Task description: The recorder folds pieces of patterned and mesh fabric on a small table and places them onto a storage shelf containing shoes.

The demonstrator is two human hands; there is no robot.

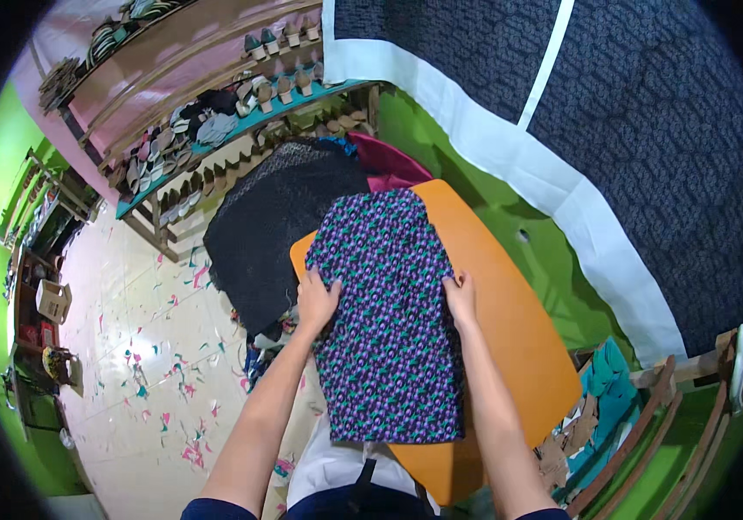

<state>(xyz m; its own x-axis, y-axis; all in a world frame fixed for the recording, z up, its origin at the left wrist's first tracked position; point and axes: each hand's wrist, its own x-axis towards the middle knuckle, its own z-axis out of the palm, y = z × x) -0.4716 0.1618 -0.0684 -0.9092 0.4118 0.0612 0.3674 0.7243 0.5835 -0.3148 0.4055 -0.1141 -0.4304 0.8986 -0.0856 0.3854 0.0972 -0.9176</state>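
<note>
A length of cloth with a small purple, green and black pattern lies over an orange tabletop, its near end reaching my lap. My left hand grips the cloth's left edge, thumb on top. At the opposite edge my right hand pinches the cloth between thumb and fingers. Both hands are at about the same height, with the cloth spread fairly flat between them. The fingers under the cloth are partly hidden.
A black fabric heap and a magenta cloth lie beyond the table. Shoe racks stand at the far left. Scraps litter the tiled floor. Dark patterned fabric hangs at right; a wooden rack and teal cloth are near right.
</note>
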